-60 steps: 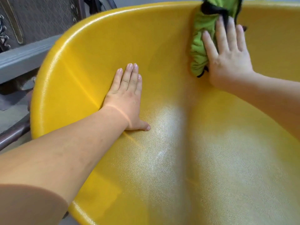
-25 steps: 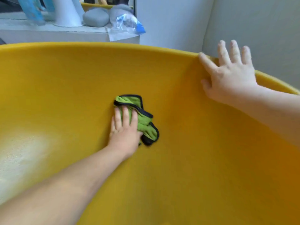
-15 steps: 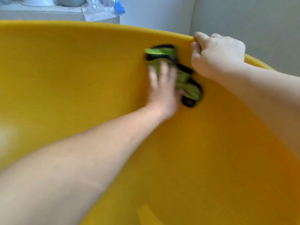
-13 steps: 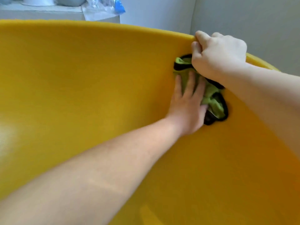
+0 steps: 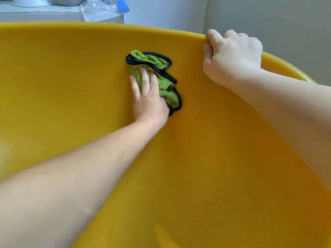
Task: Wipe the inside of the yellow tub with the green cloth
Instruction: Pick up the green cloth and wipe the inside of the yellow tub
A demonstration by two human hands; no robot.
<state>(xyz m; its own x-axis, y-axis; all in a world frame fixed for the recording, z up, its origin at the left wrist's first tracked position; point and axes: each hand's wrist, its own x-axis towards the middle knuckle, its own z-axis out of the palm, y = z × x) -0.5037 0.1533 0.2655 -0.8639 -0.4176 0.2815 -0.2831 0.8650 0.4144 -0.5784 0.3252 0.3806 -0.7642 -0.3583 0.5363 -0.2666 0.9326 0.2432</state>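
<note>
The yellow tub (image 5: 71, 83) fills most of the head view, its far inner wall curving across the frame. A crumpled green cloth (image 5: 162, 81) with black edging lies against that wall, a little below the rim. My left hand (image 5: 149, 99) presses flat on the cloth, fingers pointing up. To the right, my right hand (image 5: 232, 59) is curled over the tub's rim (image 5: 161, 31), gripping it. Both bare forearms reach in from the bottom corners.
Behind the tub a pale ledge (image 5: 44, 12) carries a clear plastic bag with blue print (image 5: 105, 8) and white rounded objects (image 5: 32, 0). Grey walls meet in a corner (image 5: 206, 13) behind the rim.
The cloth went from my right hand to my left. My left hand has slid it back to the left, away from my right hand, which closed on the rim.
</note>
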